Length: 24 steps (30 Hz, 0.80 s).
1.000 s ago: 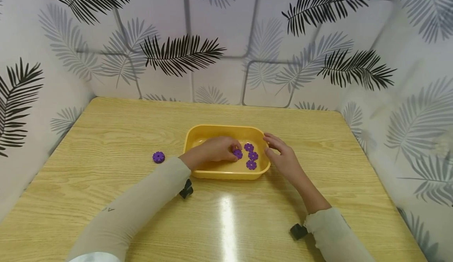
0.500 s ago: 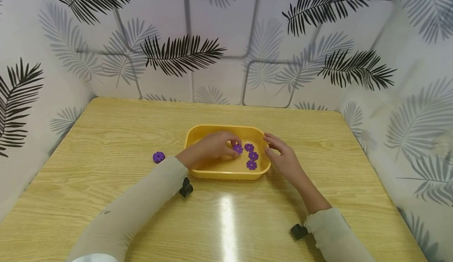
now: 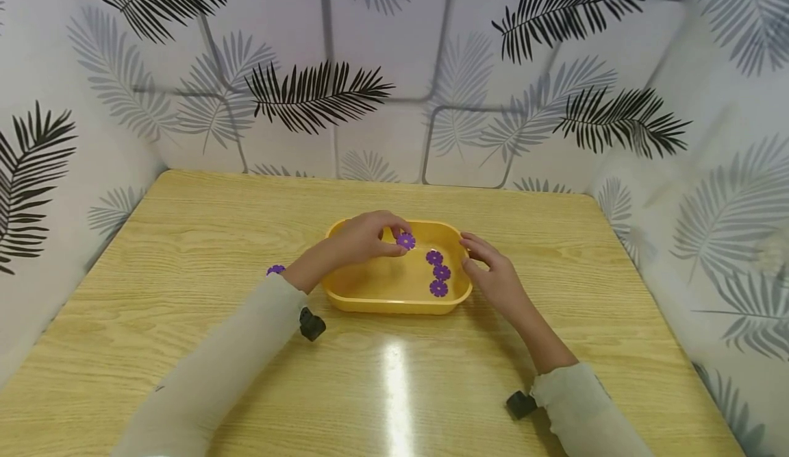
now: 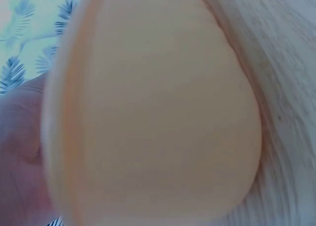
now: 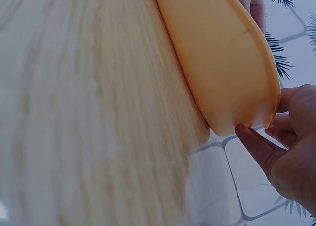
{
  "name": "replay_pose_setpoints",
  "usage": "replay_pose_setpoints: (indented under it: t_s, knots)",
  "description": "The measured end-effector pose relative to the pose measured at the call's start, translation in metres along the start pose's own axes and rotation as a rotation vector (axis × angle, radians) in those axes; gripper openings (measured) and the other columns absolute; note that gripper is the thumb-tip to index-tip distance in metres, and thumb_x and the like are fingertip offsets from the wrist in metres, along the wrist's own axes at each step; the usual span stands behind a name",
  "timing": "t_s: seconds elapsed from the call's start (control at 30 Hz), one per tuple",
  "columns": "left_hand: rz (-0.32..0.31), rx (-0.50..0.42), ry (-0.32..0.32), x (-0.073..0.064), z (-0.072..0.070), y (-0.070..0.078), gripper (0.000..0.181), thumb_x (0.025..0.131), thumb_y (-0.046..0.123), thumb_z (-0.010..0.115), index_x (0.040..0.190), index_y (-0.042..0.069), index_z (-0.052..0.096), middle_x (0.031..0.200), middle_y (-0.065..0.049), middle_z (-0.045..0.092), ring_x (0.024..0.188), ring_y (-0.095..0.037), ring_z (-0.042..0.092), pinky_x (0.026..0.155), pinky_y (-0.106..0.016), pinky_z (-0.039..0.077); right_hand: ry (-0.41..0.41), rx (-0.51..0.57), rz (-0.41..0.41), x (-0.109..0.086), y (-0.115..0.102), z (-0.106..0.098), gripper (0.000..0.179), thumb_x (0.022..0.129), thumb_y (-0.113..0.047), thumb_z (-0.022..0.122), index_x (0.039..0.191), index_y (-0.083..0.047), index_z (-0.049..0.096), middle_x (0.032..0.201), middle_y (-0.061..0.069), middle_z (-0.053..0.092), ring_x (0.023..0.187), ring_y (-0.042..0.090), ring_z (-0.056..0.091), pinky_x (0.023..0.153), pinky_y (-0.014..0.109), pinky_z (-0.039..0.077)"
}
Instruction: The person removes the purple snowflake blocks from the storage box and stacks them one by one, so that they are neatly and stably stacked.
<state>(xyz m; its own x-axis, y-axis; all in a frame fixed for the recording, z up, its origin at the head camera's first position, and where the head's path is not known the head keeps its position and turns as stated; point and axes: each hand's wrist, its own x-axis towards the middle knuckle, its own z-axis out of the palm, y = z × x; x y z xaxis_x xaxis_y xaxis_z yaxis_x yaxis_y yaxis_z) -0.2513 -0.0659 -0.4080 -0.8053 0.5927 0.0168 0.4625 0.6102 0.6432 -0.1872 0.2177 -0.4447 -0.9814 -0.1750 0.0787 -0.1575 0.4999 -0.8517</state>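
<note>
Between thumb and fingers my left hand [image 3: 366, 238] pinches a purple notched snowflake disc [image 3: 405, 241], above the left-back part of a yellow plastic basin [image 3: 394, 306]. Several linked discs [image 3: 441, 273] of the same kind lie in a short column on the basin's floor, at its right end. My right hand [image 3: 496, 275] holds the basin's right end. In the right wrist view the thumb of that hand [image 5: 296, 147] presses the outer wall and its fingers reach over the rim. The left wrist view shows the basin's outer wall [image 4: 163, 112] large, with the disc hidden.
Left of the basin, another purple disc [image 3: 276, 269] lies on the wooden table [image 3: 394, 375], partly covered by my left forearm. Leaf-patterned sheeting [image 3: 382, 121] stands behind and beside the table. Each wrist wears a small black camera [image 3: 520, 404].
My left hand has lifted the pinched disc and moved it back and left, away from the linked discs. Its forearm now partly covers the disc on the table. The right hand stays put.
</note>
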Motion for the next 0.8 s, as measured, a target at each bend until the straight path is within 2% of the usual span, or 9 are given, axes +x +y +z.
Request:
replay_pose_setpoints:
  t_s: [0.17, 0.4, 0.63, 0.8]
  knots:
    - [-0.025, 0.032, 0.048, -0.016, -0.011, -0.003, 0.033, 0.093, 0.037, 0.074, 0.122, 0.026, 0.066, 0.107, 0.005, 0.063, 0.091, -0.018, 0.054, 0.076, -0.033, 0.047, 0.006, -0.009, -0.001, 0.000, -0.001, 0.000, 0.044, 0.104, -0.017, 0.055, 0.146, -0.007, 0.053, 0.159, 0.003, 0.041, 0.137, 0.035, 0.049, 0.107, 0.048, 0.046]
    - [-0.025, 0.015, 0.108, -0.041, -0.024, -0.009, 0.034, 0.091, 0.035, 0.076, 0.122, 0.024, 0.067, 0.107, 0.004, 0.064, 0.086, -0.019, 0.053, 0.070, -0.033, 0.046, 0.006, -0.015, -0.004, -0.001, -0.001, 0.000, 0.044, 0.103, -0.017, 0.056, 0.146, -0.007, 0.053, 0.159, 0.004, 0.041, 0.137, 0.035, 0.049, 0.108, 0.048, 0.045]
    - [-0.042, -0.012, 0.167, -0.069, -0.037, -0.018, 0.036, 0.091, 0.035, 0.076, 0.123, 0.021, 0.067, 0.108, 0.003, 0.064, 0.086, -0.020, 0.052, 0.071, -0.034, 0.045, 0.007, -0.012, -0.009, 0.000, -0.001, 0.000, 0.044, 0.104, -0.017, 0.056, 0.146, -0.006, 0.052, 0.159, 0.004, 0.041, 0.137, 0.035, 0.049, 0.108, 0.048, 0.045]
    - [-0.077, 0.005, 0.189, -0.089, -0.044, -0.028, 0.038, 0.092, 0.035, 0.074, 0.126, 0.018, 0.066, 0.112, 0.000, 0.064, 0.087, -0.021, 0.052, 0.072, -0.035, 0.045, 0.005, -0.013, -0.010, 0.000, -0.002, 0.000, 0.044, 0.104, -0.017, 0.055, 0.147, -0.006, 0.052, 0.160, 0.004, 0.041, 0.137, 0.035, 0.049, 0.109, 0.048, 0.045]
